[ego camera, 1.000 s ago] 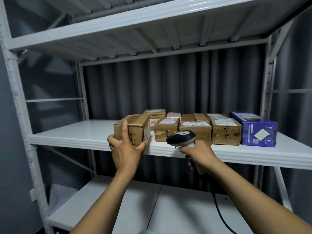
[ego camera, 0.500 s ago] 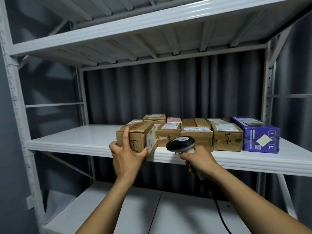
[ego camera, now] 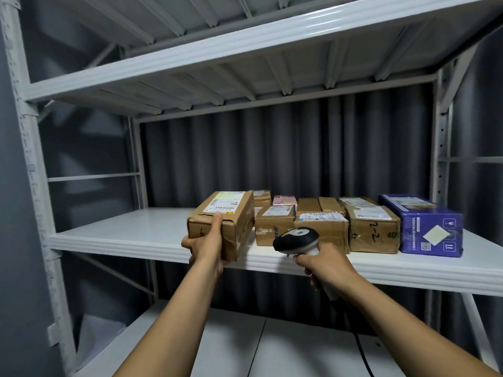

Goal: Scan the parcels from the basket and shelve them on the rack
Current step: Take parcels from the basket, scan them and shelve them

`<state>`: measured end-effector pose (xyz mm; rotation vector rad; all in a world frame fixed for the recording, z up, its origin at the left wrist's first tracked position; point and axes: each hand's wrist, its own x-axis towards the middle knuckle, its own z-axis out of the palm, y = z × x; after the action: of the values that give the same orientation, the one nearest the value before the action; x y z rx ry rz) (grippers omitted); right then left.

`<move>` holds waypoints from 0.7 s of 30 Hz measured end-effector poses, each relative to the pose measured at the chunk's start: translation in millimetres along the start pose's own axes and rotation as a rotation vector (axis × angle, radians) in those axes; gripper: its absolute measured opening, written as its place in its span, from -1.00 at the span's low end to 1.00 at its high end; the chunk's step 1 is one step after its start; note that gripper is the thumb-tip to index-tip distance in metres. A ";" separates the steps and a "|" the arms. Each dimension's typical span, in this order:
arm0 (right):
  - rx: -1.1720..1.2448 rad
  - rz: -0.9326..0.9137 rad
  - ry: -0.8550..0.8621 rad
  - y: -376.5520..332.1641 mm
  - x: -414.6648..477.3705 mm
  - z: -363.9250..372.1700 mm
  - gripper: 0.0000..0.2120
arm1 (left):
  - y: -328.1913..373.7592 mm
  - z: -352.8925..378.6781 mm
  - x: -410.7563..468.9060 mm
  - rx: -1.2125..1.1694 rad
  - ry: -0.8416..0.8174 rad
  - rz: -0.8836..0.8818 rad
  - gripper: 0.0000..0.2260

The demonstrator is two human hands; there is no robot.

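My left hand grips a brown cardboard parcel at its near end, thumb on the top edge. The parcel lies label-up at the front of the rack's white middle shelf, left of the row of parcels. My right hand holds a black-and-white barcode scanner by its handle, just in front of the shelf edge and right of the parcel. The scanner's cable hangs down below my wrist. The basket is out of view.
Several cardboard parcels and a blue box line the shelf to the right. The shelf's left part is bare. A white upper shelf hangs overhead, a lower shelf lies below, and white posts frame the sides.
My left hand has turned the parcel from standing on its side to lying flat with the label up, and pushed it further onto the shelf. The scanner hand stayed about where it was.
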<state>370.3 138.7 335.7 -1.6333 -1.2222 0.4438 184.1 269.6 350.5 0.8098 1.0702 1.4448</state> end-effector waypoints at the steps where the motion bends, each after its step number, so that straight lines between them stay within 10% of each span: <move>1: -0.008 -0.002 -0.003 0.4 0.5 -0.2 -0.86 | 1.0 2.6 2.2 0.015 0.006 -0.009 -0.07; 12: -0.056 -0.003 0.004 -2.8 14.9 -3.8 -0.84 | -2.6 13.8 29.4 0.299 -0.078 -0.051 -0.14; 21: -0.105 -0.008 0.049 -2.4 30.5 -5.3 -0.87 | -36.2 -5.5 41.9 0.989 -0.064 0.791 -0.11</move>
<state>386.0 162.6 348.0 -1.7179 -1.2328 0.3369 185.8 309.2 311.5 2.1506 1.5116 1.4312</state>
